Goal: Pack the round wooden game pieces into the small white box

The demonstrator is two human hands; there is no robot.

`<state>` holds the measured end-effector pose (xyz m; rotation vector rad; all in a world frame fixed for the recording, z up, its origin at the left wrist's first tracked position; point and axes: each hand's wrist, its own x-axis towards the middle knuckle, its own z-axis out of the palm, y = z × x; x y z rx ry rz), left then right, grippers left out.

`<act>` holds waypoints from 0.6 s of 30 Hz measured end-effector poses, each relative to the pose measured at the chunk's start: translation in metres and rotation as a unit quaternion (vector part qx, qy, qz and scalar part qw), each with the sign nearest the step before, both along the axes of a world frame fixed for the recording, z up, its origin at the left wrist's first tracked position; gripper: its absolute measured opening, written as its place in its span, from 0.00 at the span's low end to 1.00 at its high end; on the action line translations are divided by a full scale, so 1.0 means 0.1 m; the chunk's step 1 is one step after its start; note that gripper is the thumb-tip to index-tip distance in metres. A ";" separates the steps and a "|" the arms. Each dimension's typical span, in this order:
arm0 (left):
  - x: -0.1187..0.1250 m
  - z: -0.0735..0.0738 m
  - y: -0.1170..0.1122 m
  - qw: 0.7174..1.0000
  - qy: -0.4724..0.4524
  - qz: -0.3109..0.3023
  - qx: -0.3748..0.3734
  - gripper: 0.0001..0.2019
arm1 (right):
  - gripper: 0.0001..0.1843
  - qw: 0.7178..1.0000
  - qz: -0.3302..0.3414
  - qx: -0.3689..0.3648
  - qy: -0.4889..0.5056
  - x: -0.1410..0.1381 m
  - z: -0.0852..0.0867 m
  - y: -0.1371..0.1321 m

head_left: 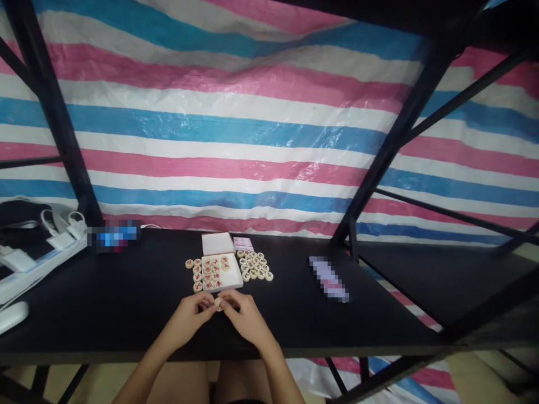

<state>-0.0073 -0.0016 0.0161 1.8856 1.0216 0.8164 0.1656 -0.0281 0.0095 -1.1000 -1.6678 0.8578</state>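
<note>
Just in front of the box, a round xiangqi piece (218, 303) sits pinched between my two hands. My left hand (189, 318) has its thumb and fingers curled against the piece's left side. From the other side, the thumb and fingertips of my right hand (243, 315) close on it. A shallow white box (231, 276) lies beyond my fingers, with several red-marked pieces (208, 269) set in rows toward its left. More red-marked pieces (197, 277) line the box's left side. Dark-marked pieces (255, 266) stand in rows at its right.
Behind the box lie its white lid (218, 244) and a small pink folded paper (243, 243). A blurred phone-like object (329, 279) rests at right. To the left are a power strip (46, 266) with chargers and a white mouse (12, 317). Black metal posts flank the black table (126, 314).
</note>
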 end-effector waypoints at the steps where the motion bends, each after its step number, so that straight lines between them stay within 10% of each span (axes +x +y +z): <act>1: 0.00 0.00 0.00 1.000 -0.003 -0.001 -0.004 0.09 | 0.11 1.000 -0.002 0.003 -0.007 0.00 0.02 -0.01; 18: -0.02 -0.02 0.05 0.999 -0.030 -0.012 -0.042 0.13 | 0.10 0.999 -0.008 0.018 -0.041 -0.01 -0.01 -0.03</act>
